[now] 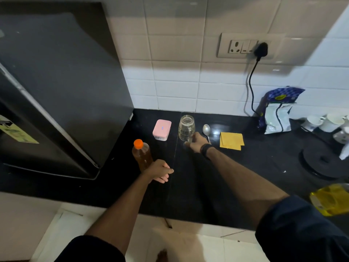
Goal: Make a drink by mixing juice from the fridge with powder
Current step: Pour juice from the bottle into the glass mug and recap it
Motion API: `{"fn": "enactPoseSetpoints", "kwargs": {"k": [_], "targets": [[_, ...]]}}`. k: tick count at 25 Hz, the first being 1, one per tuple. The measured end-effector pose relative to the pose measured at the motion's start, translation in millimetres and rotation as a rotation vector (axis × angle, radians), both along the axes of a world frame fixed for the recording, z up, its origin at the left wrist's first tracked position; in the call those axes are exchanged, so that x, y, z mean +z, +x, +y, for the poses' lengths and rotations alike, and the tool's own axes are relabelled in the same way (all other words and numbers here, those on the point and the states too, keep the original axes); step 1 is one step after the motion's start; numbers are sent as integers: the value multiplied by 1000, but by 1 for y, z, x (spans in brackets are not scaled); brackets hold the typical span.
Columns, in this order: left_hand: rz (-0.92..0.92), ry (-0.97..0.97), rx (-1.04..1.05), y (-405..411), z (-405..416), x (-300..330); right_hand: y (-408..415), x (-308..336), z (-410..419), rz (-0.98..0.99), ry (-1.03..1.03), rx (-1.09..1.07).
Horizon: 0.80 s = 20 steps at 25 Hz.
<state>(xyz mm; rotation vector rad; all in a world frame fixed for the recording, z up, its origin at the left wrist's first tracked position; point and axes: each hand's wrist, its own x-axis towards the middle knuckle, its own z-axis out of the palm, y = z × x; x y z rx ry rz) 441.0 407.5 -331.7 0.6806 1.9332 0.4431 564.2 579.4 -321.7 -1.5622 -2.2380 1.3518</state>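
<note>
While my right hand (196, 141) reaches forward with its fingers closed on the handle at the near base of the glass mug (186, 128), my left hand (158, 171) wraps the lower body of the juice bottle (142, 155), which stands upright on the black counter (255, 167) with amber liquid inside and an orange cap on top. I take the mug as my landmark: it looks to be standing mouth-down, though the clear glass makes that hard to confirm. Just left of the mug sits the small pink-lidded container (161, 129), apart from it. Nearer me and left of the mug is the bottle, beside the dark fridge (56, 87). Just right of the mug lies a metal spoon (206, 131), bowl toward the wall, its handle partly hidden behind my wrist. Further right of the mug lies a folded yellow cloth (231, 140), and beyond that a blue and white bag (277, 110) leans against the tiled wall, with white cups (324, 121) past it.
</note>
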Motion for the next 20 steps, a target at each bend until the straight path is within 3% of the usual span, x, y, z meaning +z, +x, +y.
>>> {"fn": "enactPoseSetpoints", "kwargs": {"k": [5, 8, 11, 15, 20], "targets": [[-22, 99, 150, -11, 21, -6, -23, -23, 17, 308, -258, -227], [-81, 122, 219, -13, 29, -10, -21, -23, 13, 301, -280, -220], [-171, 149, 303, -7, 41, -12, -6, -26, 6, 207, -195, -87], [-339, 170, 416, 2, 54, -10, 24, -28, -17, 227, -182, 35], [-567, 185, 515, 3, 58, -8, 76, -35, -38, 165, 262, 448]]}}
